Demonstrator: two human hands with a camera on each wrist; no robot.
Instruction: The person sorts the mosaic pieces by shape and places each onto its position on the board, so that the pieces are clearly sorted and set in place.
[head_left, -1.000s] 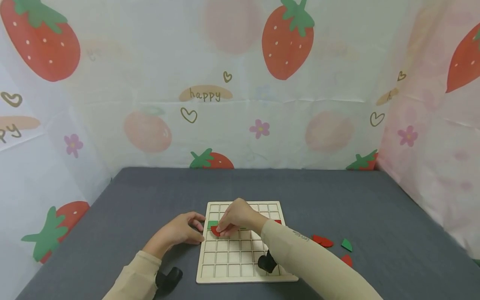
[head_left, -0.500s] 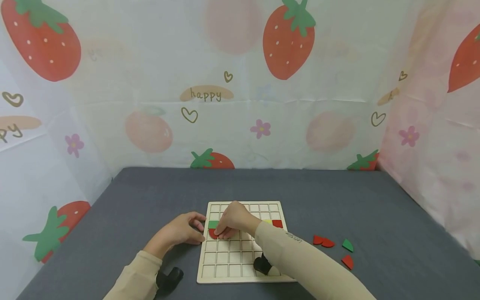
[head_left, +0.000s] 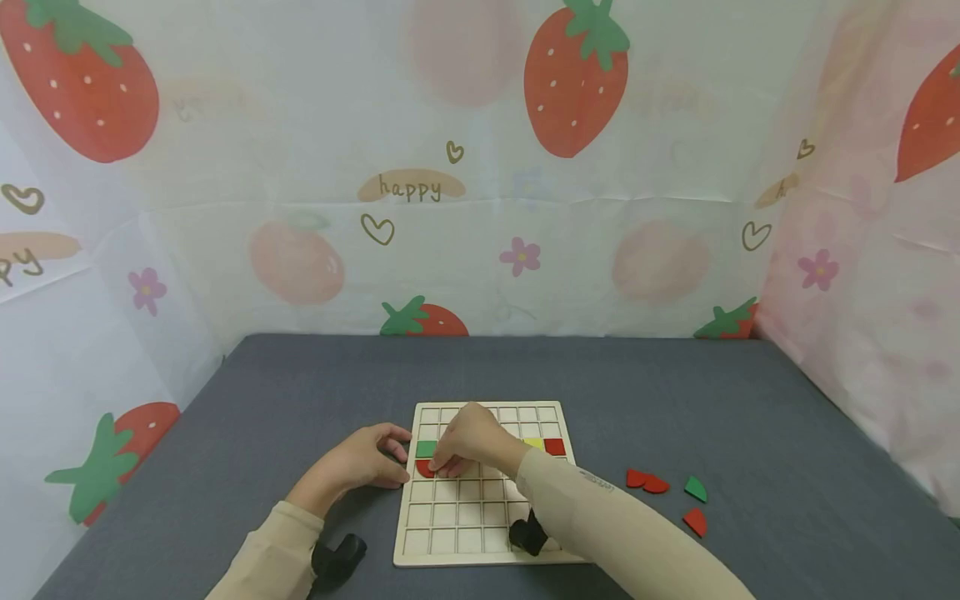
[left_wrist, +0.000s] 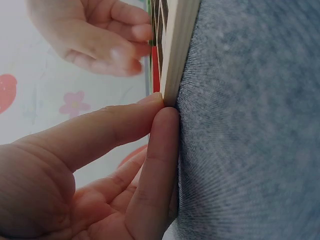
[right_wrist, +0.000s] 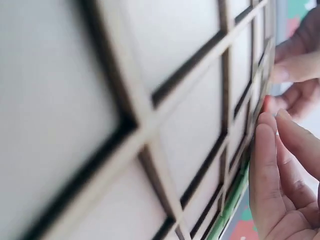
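Note:
My left hand point(head_left: 360, 458) pinches the left edge of a pale wooden grid board point(head_left: 457, 542); in the left wrist view, thumb and index finger point(left_wrist: 159, 145) meet at its edge. A flat red piece with a rounded side point(head_left: 424, 468) lies in a cell of the left column. My right hand point(head_left: 472, 439) reaches over the board, fingertips right at that piece and partly covering it. Seen from the left wrist, the right thumb point(left_wrist: 125, 60) is raised a little off the red strip. A green piece point(head_left: 427, 449) sits in the cell just behind.
Yellow point(head_left: 534, 444) and red square point(head_left: 554, 447) pieces sit at the right end of the green piece's row. Right of the board lie loose red pieces point(head_left: 656, 484), another red piece point(head_left: 695, 522) and a green piece point(head_left: 696, 489). A printed cloth point(head_left: 562, 292) hangs behind the grey table point(head_left: 337, 375).
The red piece has gone from tilted under my right fingers to flat in the left column, shifting slightly left. My right hand moved a little left, then stayed. My left hand keeps still.

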